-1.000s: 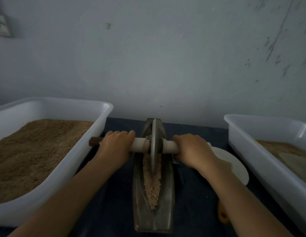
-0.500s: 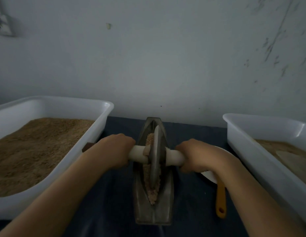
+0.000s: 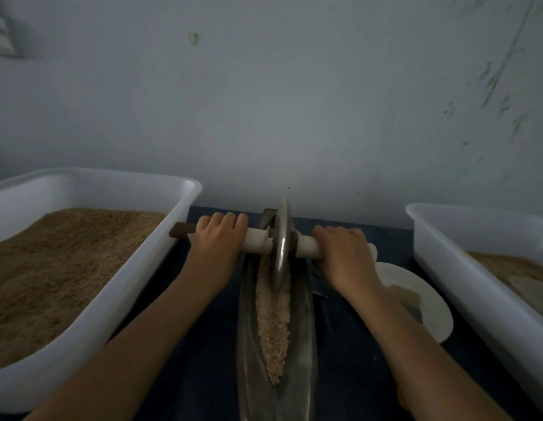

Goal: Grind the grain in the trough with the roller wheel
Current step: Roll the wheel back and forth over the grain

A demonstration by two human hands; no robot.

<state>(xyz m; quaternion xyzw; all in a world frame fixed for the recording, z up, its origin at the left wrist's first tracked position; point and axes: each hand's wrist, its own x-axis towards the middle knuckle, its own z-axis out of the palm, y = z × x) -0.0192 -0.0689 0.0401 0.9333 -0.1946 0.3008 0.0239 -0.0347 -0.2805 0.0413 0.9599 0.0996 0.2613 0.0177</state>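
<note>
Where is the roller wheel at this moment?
In the head view, the roller wheel stands upright at the far end of the trough, between the left hand and right hand.

A large white tub (image 3: 179, 238) at the left holds brown meal (image 3: 60, 268). A second white tub (image 3: 440, 256) stands at the right. Between them lies a white plate (image 3: 428, 299), perhaps with some powder, on dark blue cloth (image 3: 203, 360).

Dull grey metal roller wheel (image 3: 281, 242) on a cream-wrapped axle (image 3: 258, 240) with a dark brown bare end (image 3: 182, 230). Pale beige grain (image 3: 273, 323) fills a dark grey trough (image 3: 303, 329) just below the grip. White tubs (image 3: 136, 287) either side hold tan-brown meal (image 3: 60, 268). Navy cloth (image 3: 349, 360) underneath; white plate (image 3: 428, 302) right of the grip; bluish-grey wall (image 3: 294, 101), dark-scuffed
</note>
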